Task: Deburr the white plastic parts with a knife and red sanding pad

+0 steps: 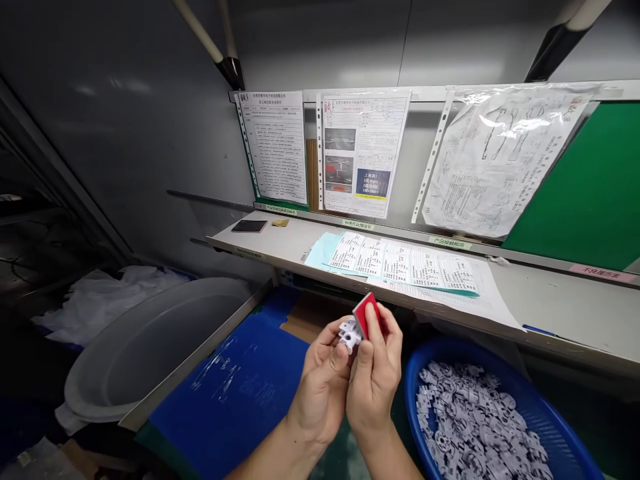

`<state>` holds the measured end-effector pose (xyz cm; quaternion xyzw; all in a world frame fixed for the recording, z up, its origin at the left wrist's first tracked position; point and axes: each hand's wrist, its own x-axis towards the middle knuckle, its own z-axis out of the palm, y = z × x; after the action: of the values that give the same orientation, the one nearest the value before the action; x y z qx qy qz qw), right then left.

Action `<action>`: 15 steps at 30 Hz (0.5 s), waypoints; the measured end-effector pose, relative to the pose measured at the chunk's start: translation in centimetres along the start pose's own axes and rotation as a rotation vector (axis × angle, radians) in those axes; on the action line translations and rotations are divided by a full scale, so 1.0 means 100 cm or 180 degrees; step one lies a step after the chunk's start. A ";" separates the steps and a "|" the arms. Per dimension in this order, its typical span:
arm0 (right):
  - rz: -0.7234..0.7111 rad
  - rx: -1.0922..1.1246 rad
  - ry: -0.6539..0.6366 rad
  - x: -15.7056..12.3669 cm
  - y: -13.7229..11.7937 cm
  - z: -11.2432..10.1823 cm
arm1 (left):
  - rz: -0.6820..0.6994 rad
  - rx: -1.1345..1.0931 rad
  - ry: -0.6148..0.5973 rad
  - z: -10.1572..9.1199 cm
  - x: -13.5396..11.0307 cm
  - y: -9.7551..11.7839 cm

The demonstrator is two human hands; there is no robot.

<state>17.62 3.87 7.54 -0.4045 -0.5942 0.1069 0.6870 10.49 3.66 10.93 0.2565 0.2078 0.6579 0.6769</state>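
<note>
In the head view, the left hand [323, 387] pinches a small white plastic part [350, 335], seemingly light and stiff and best held by its edges, just beside a red block [367, 315] pinched by the right hand [374, 380], near a blue basket [440, 348] heaped with similar white parts [475, 427].

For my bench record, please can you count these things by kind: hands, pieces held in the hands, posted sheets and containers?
Left hand and right hand: 2
White moulded part: 1
Red piece: 1
Posted sheets: 3
Blue basket: 1
Grey round tub: 1
Total: 9
</note>
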 end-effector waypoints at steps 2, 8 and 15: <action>0.0021 -0.0056 -0.0065 0.001 0.000 0.000 | 0.0034 0.0010 0.0040 0.001 0.001 -0.001; -0.0128 -0.0181 0.0046 -0.001 0.007 -0.001 | -0.0109 0.0076 0.0030 0.000 0.001 0.001; -0.0057 -0.0121 -0.0108 0.000 0.011 -0.007 | 0.0230 0.0262 -0.0116 -0.006 0.001 0.000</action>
<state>18.64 4.28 6.86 -0.4103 -0.6112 0.0962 0.6699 10.14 3.85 10.48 0.3033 0.2129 0.6680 0.6453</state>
